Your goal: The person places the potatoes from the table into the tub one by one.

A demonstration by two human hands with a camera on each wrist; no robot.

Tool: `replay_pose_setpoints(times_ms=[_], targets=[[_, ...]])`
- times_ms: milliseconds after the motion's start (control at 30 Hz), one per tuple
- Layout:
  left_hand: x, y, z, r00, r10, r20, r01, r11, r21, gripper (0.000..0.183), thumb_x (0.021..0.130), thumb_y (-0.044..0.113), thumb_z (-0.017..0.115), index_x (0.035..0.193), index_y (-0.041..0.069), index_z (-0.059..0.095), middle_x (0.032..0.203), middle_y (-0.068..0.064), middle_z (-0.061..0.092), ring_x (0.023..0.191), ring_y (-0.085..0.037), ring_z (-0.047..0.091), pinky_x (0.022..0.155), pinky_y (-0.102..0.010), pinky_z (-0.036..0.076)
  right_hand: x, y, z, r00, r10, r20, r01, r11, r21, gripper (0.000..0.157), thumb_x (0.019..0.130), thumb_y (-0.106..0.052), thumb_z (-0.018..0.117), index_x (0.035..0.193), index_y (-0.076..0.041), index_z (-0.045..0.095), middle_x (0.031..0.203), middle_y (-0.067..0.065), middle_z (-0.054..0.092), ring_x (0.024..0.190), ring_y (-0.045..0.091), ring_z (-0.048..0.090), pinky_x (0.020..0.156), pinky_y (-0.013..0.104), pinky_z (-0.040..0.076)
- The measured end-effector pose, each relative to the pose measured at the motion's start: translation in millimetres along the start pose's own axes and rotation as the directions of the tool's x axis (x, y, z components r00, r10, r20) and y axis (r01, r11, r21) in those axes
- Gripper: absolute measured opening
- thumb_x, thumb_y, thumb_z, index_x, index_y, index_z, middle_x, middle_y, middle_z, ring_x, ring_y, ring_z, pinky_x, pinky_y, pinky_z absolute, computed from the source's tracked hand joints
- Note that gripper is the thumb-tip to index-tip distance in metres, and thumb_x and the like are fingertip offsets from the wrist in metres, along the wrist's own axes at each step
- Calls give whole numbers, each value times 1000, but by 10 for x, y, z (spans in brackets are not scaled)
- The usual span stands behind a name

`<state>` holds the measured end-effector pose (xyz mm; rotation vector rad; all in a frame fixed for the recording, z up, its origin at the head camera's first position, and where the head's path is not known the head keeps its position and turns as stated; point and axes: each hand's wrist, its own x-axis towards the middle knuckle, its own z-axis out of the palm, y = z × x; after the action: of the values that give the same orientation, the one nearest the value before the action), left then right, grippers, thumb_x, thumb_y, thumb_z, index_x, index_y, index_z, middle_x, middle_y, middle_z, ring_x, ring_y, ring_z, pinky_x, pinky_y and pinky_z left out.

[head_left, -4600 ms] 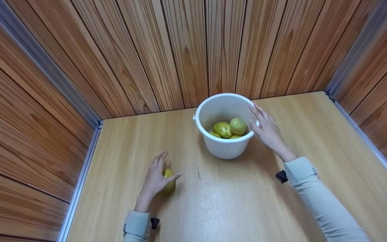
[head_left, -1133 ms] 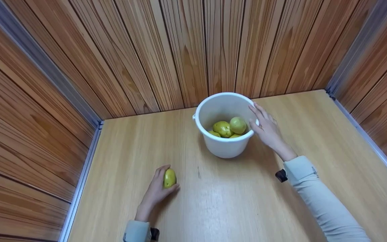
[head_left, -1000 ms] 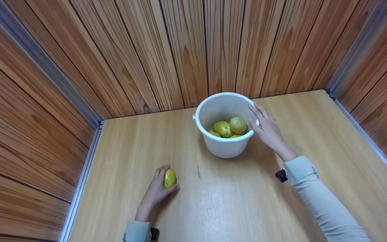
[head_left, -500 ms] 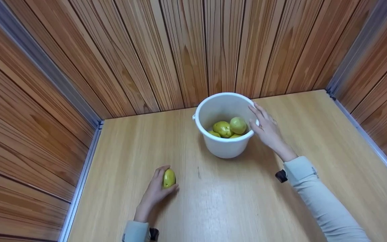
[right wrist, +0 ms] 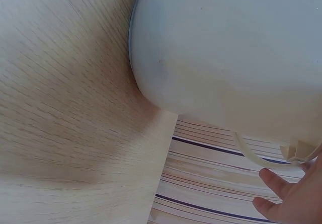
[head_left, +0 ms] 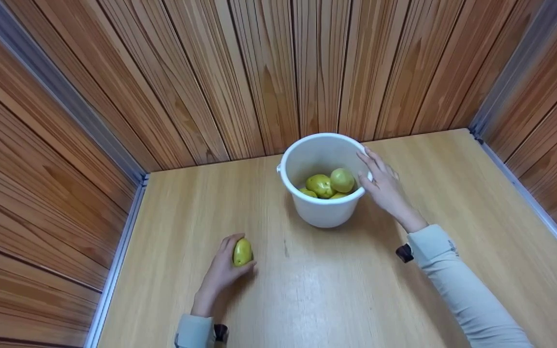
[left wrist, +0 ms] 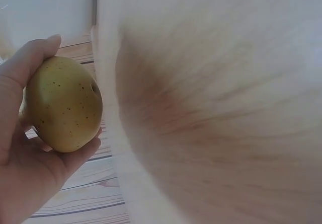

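Note:
A yellow-green, speckled, pear-like fruit (head_left: 242, 252) sits in the curled fingers and thumb of my left hand (head_left: 221, 268), low over the front left of the table. Dark specks and a small dimple show on that fruit (left wrist: 65, 103) in the left wrist view. Behind and to the right stands an upright white bucket (head_left: 324, 215). Inside it are several similar fruits (head_left: 319, 186) and one rounder pale green fruit (head_left: 342, 180). My right hand (head_left: 386, 187) rests on the bucket's right rim, fingers spread and mostly straight.
The wooden table (head_left: 331, 299) is bounded by a plank-patterned back wall (head_left: 269, 77) and side walls with grey metal edges. In the right wrist view the bucket's handle (right wrist: 251, 156) hangs near the right fingers.
Earlier the left hand reached with spread fingers over the fruit; it then gripped it. In the last half second hand and fruit shifted slightly up and left. Right hand and bucket stayed put.

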<state>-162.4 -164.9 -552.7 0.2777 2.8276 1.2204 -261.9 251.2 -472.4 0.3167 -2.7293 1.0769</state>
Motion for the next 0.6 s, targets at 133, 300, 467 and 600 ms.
replay_pose_setpoints(times_ms=[133,300,467,600], targets=[[26,31,-28,1000,4,6,-4,1000,11,73,76,25,76,138,16,39,132,-6,42,102,-22,51,87,-42,48,2,1,1,1000,-1,3,1,1000,-2,56,94,-50,39,146,-32,27,156,1,14,137,39,19,105,64,8],[65,74,-80,1000,-8,7,8,1000,4,74,76,29,76,138,18,38,135,-4,40,105,-22,50,89,-43,47,10,0,1,1000,5,6,-5,1000,-1,55,95,-50,39,145,-34,27,156,-1,13,137,40,18,104,64,8],[95,106,-118,1000,19,-3,-19,1000,25,73,76,29,76,138,17,39,133,-4,41,103,-20,50,87,-41,47,8,5,0,1000,13,10,-13,1000,3,54,95,-47,40,146,-34,27,156,-1,13,138,39,17,105,64,7],[109,128,-132,998,57,-24,-56,997,43,71,76,27,76,137,17,40,132,-5,42,102,-20,50,86,-40,48,5,1,-1,1000,7,5,-7,1000,-8,52,96,-40,42,146,-31,28,156,0,13,137,40,18,104,64,8]])
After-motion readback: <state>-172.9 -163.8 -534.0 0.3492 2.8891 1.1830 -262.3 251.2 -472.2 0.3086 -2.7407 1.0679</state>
